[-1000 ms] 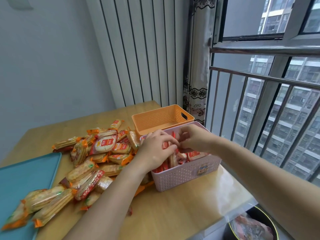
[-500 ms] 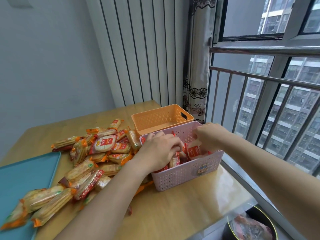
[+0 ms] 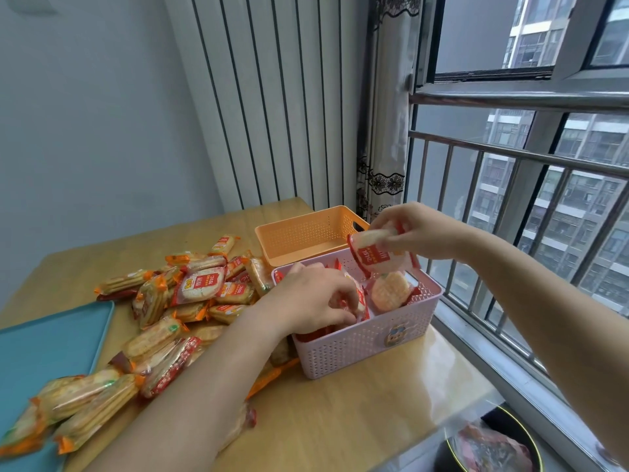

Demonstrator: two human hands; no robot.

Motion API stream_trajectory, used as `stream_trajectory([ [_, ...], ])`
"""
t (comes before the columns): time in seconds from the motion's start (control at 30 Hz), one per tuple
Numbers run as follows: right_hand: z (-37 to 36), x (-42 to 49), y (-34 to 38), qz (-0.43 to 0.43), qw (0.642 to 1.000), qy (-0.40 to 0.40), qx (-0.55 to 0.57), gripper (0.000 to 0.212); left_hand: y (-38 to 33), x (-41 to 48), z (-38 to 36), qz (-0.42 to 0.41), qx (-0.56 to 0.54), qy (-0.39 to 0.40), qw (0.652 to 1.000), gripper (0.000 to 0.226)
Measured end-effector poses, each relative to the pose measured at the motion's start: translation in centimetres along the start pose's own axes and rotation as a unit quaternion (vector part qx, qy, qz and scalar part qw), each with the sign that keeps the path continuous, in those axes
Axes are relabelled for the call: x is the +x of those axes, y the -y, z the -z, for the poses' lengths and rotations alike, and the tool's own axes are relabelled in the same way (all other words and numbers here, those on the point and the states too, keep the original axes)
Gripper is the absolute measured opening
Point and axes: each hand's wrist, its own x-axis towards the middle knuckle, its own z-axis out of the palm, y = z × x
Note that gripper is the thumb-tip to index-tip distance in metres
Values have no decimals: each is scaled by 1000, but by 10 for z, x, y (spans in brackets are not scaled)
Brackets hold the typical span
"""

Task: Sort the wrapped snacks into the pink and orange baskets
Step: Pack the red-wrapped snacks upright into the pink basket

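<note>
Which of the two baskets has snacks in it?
The pink basket, the nearer one, holds red-wrapped snacks; the orange basket behind it shows none.

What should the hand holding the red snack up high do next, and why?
Probably lower the red snack into the pink basket. The right hand pinches it just above that basket, which already holds red packets that the left hand grips, with free room beside them. The orange basket looks empty.
</note>
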Motion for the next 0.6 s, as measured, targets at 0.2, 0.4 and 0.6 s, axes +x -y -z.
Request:
stream_trajectory([
  [0.2, 2, -5, -6, -29, 997, 59, 28, 22, -13, -1, -12, 4, 132, -58, 990, 33],
  [0.4, -4, -1, -6, 21, 990, 109, -82, 31, 2, -2, 6, 106, -160, 71, 979, 30],
  [0.6, -35, 3, 8, 39, 970, 178, -163, 38, 15, 3, -10, 112, -203, 22, 973, 20],
])
